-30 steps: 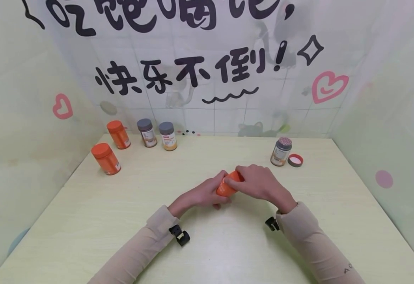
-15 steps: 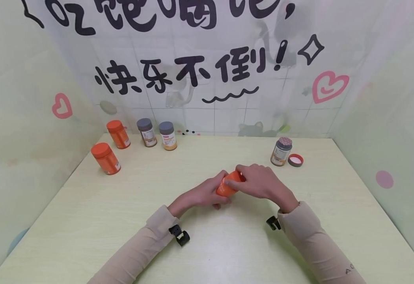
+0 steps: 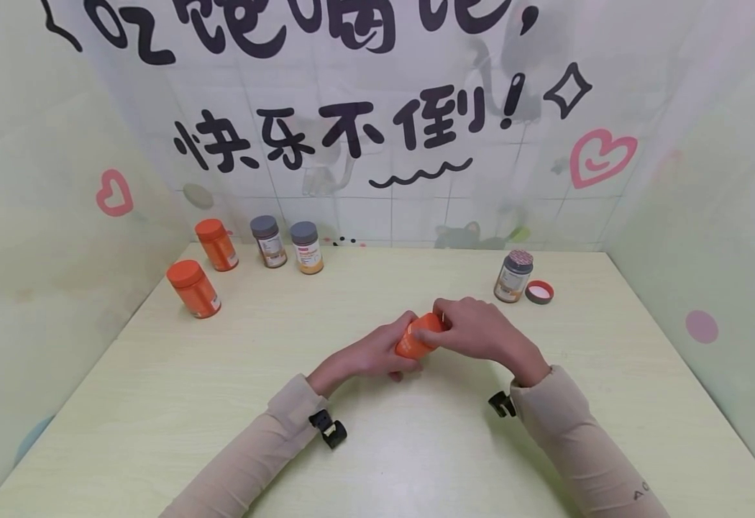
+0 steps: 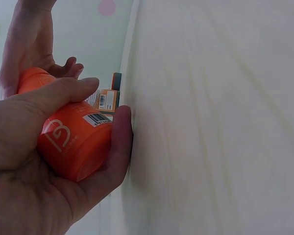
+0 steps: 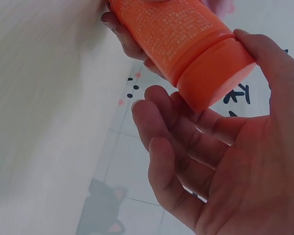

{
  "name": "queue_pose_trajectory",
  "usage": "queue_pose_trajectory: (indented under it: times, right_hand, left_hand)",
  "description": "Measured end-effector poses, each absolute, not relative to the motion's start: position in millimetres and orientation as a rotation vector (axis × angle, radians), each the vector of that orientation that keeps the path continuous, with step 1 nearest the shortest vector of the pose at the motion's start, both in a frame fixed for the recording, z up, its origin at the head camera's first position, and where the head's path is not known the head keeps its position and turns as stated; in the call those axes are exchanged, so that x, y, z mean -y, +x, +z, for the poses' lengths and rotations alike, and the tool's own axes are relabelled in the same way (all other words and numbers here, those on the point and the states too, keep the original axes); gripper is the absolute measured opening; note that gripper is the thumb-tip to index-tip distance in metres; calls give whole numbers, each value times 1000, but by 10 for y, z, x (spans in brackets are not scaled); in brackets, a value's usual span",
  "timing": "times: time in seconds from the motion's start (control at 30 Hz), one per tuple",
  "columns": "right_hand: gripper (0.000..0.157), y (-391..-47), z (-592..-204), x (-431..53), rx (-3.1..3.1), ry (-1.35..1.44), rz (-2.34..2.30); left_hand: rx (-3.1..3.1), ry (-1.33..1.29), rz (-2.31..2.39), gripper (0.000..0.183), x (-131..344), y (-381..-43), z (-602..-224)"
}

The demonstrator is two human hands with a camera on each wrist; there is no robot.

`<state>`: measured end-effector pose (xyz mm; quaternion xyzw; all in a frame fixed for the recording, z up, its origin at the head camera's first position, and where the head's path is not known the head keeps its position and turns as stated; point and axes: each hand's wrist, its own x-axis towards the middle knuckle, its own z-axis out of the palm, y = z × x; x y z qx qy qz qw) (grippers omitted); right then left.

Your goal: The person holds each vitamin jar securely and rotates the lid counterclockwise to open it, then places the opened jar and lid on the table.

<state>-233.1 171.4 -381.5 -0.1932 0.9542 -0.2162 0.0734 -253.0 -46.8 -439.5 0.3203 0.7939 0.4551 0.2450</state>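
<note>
Over the middle of the table, my left hand (image 3: 374, 352) grips an orange jar (image 3: 411, 344) round its body. The jar lies tilted, its lid end towards my right hand (image 3: 477, 329). In the left wrist view, thumb and fingers wrap the jar (image 4: 78, 142), with printing and a barcode showing. The right wrist view has the orange lid (image 5: 215, 73) seated on the jar, a thin seam between them. My right thumb is at one edge of that lid and the forefingers at the opposite edge; the other fingers curl loosely below.
Two orange jars (image 3: 194, 290) stand at the back left, beside two grey-lidded jars (image 3: 308, 253). Back right is a jar (image 3: 513, 277) with a patterned top; a loose grey-and-red lid (image 3: 538, 292) lies upturned next to it. Walls border the table (image 3: 157, 403) behind and at both sides.
My right hand and forearm have shifted slightly to the right, the wrist turning a little at the lid. My left hand and the jar have stayed nearly still.
</note>
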Motion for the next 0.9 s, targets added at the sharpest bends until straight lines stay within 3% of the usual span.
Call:
queue_pose_trajectory:
  times: [0.27,0.53,0.9]
  right_hand:
    - [41,-2335,-3791,-1736,-2836,-602,-647]
    - [57,-2326,-3753,-1774,-2869,-565,-619]
    - [42,-2345,-3747,-1771,-2828,-628,-609]
  left_hand:
    - [-2166,865,1241,48,475,-2533,-4404]
    - [-2163,871,1243,48,472,-2529,-4402]
    - [-2175,871,1235,47,473,-2531,-4398]
